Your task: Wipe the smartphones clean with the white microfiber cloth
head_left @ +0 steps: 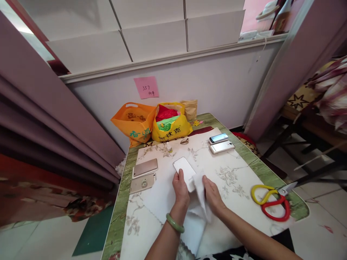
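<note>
My left hand (181, 186), a green bangle (175, 223) on its wrist, is closed round a white smartphone (183, 165), thumb lying on the phone's back. To its right, my right hand (214, 195) pinches a white cloth (200, 187) that hangs in folds against the phone's lower right side. Left of the hands, a rose-gold phone (145, 168) and a gold phone (142, 183) lie side by side. Farther off on the right are a phone with a bluish surface (218, 138) and a silver phone (222, 147).
Scissors (274, 201) with yellow and red handles lie at the table's right edge, blades pointing outward. An orange bag (134, 121) and a stuffed yellow bag (172, 131) stand at the back, beside a brown paper packet (190, 110). A pink note (146, 87) is on the wall.
</note>
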A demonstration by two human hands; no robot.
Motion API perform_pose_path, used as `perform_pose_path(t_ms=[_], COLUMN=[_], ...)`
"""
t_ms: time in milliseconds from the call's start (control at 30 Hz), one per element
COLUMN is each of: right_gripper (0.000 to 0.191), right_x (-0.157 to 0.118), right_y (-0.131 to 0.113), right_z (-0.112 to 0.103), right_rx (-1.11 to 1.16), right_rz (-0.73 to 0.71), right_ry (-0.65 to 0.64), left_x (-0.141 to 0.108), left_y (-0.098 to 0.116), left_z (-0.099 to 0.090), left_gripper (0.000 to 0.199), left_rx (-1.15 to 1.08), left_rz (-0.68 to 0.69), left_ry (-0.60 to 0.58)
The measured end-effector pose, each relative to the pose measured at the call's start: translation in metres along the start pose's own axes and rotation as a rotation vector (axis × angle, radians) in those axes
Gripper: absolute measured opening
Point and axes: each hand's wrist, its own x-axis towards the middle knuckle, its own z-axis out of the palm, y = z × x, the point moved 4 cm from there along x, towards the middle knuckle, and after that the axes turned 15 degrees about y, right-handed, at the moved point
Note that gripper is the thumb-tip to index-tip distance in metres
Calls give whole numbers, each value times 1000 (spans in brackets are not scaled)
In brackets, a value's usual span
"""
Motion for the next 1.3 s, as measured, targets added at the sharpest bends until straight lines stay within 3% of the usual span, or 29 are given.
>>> perform_pose_path(t_ms=[100, 167, 400, 567, 733, 967, 1100, 1300], right_gripper=[51, 47, 34, 44, 48, 40, 42, 41], right_x=[-5, -3, 12, 20, 20, 14, 15, 18], right_y=[0, 4, 13, 20, 22, 26, 28, 25], right_z=[14, 18, 15, 12, 7, 9, 6, 5], right_rx=[11, 3, -193, -150, -111, -99, -56, 7], right_rz=[12, 9, -203, -155, -203, -362, -322, -308], right_ry=[-73, -76, 122, 187, 136, -146, -141, -89], left_x=[-2, -5, -17, -16, -11, -4, -9, -16], left_y=[2, -1, -22, -25, -9, 16, 14, 18], left_z=[1, 2, -10, -16, -18, -16, -10, -8], left_gripper=[39, 40, 33, 39, 45, 39, 40, 40], left_rx=[-60, -119, -186, -83, 98, 430, 464, 598], left_rz=[15, -51, -315, -309, -215, -41, 14, 80], left_ry=[19, -7, 24, -58, -246, -610, -811, -930])
